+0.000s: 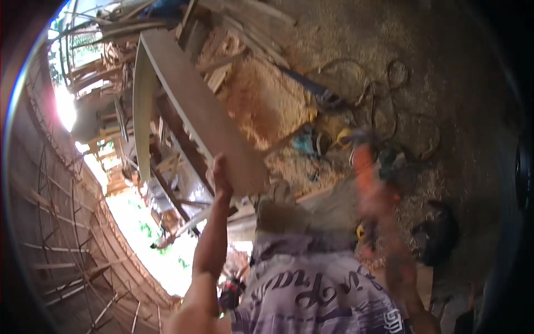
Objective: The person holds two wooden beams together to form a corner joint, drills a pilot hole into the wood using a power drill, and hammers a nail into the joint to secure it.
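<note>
My left hand [221,172] is closed on the near edge of a long flat brown board [208,106], left of the middle. At its far end the board meets a curved-looking greenish panel [143,111], forming a corner. On the right, my right hand [381,203] is closed around the orange handle [364,164] of what looks like a hammer, its dark head [360,138] pointing away from me. Motion smears this hand and the tool, so the fingers are unclear. The hammer is apart from the board.
Sawdust [261,100] and wood offcuts [256,42] cover the ground beyond the board. A long dark-blue tool [311,83] lies there, near a looping cord [395,75]. A black object [439,231] sits at the right. Timber pieces [111,61] are stacked at the far left.
</note>
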A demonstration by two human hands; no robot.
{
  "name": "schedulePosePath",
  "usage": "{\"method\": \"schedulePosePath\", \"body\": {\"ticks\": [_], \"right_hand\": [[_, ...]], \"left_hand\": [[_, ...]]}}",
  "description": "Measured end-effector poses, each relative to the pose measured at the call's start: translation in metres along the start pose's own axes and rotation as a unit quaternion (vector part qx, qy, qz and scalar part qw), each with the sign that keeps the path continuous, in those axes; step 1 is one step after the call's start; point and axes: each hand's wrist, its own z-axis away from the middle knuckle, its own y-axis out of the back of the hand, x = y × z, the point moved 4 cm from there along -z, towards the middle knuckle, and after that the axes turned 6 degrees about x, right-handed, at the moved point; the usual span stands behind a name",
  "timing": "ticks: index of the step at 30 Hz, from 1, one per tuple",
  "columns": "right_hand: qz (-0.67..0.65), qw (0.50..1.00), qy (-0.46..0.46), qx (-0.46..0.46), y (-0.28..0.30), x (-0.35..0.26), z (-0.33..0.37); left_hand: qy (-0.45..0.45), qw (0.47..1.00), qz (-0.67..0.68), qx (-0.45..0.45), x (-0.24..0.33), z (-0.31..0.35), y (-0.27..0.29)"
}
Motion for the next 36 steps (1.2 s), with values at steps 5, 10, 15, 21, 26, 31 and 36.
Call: {"method": "schedulePosePath", "body": {"ticks": [5, 10, 15, 21, 26, 31, 36], "right_hand": [[-0.295, 0.932, 0.075, 0.199, 0.168, -0.088, -0.021], [-0.139, 0.984, 0.01, 0.108, -0.021, 0.0, 0.012], [-0.072, 0.993, -0.008, 0.089, 0.017, -0.014, 0.014], [-0.225, 0.923, 0.15, 0.274, 0.105, -0.084, 0.01], [-0.086, 0.993, 0.002, 0.084, -0.023, 0.012, 0.03], [-0.108, 0.982, 0.091, 0.127, 0.056, -0.044, 0.011], [-0.185, 0.944, 0.178, 0.208, 0.063, -0.08, 0.005]], "left_hand": [[0.005, 0.994, -0.108, 0.035, 0.009, 0.003, 0.004], [0.009, 0.993, -0.11, 0.044, 0.021, 0.016, -0.012], [0.033, 0.999, -0.023, 0.01, 0.004, 0.03, 0.007], [0.024, 0.996, -0.081, 0.003, 0.019, 0.014, -0.016], [0.059, 0.997, -0.037, 0.039, 0.005, 0.025, -0.006], [0.022, 0.999, -0.029, 0.018, 0.033, 0.035, -0.006], [0.017, 0.995, -0.075, 0.067, -0.003, 0.005, 0.009]]}}
